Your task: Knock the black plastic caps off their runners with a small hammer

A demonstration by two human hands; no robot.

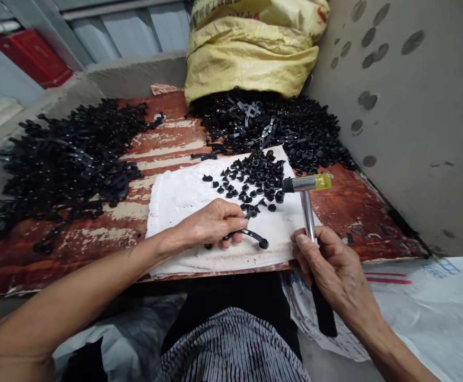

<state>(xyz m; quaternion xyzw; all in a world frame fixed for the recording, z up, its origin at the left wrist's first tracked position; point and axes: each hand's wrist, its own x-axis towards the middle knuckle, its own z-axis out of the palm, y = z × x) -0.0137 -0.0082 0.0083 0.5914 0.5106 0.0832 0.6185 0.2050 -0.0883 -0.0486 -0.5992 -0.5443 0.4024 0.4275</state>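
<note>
In the head view, our left hand (211, 225) is closed on a black plastic strip (253, 236), a thin curved runner ending in a round knob. The strip's knob lies just above the cloth's near edge, and its other end is tucked under our fingers. Our right hand (337, 270) is wrapped closed around a hammer (307, 212), which stands upright with a steel shaft, a black grip and a yellow-tipped head. The hammer's head is raised over the cloth's right edge, well clear of the strip.

Beneath both hands lies a white cloth (183, 212) on a peeling red board (354, 212). A pile of small black knobs (253, 178) sits toward the cloth's far edge, with a few strays nearer our left hand. Two heaps of black runners lie beyond: a left heap (72, 159) along the board's left edge and a far heap (295, 132) at the board's far edge, spilling from a yellow sack (251, 53). A grey wall (394, 106) rises along the board's right edge. Our striped lap (231, 350) is below the near edge.
</note>
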